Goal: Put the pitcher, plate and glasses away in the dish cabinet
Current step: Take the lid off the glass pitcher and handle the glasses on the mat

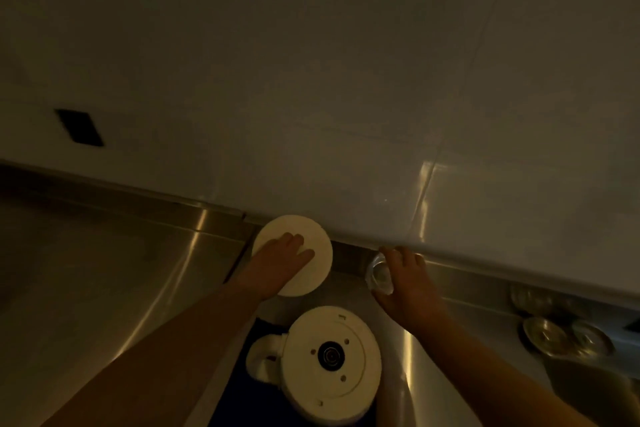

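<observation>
Left hand [282, 258] lies flat, fingers straight, on the white plate [304, 274] at the back edge of the steel counter [104, 288]. Right hand [405, 282] curls its fingers around a clear glass [378, 274], also at the back edge. The white pitcher [322, 364] stands upside down nearer the front, between both forearms.
</observation>
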### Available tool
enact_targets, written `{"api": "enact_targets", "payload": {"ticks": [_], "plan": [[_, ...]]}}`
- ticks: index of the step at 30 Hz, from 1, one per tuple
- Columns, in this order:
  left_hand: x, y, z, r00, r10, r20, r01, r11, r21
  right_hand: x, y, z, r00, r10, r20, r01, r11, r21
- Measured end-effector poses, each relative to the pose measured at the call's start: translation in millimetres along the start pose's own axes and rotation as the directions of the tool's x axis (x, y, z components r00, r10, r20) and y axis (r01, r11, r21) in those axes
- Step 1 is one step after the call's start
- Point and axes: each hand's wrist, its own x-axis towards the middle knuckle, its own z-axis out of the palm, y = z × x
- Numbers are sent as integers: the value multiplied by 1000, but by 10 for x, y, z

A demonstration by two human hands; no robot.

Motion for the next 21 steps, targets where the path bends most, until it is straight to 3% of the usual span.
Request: {"api": "enact_targets", "payload": {"ticks": [5, 8, 14, 21], "plan": [[-665, -69, -295, 992, -94, -83, 100, 992, 74, -42, -374, -381, 975, -205, -88, 205, 979, -4], [-1084, -57, -394, 986, -155, -54, 162, 974, 161, -59, -714, -478, 949, -307, -72, 309, 951, 23], [-2103, -184, -523, 971, -240, -24, 239, 949, 205, -216, -1631, -372, 836, -549, -11, 548, 835, 41], [-3494, -527, -511, 933, -359, 19, 336, 891, 305, -419, -2970, -36, 730, -682, 38, 674, 728, 121]]}}
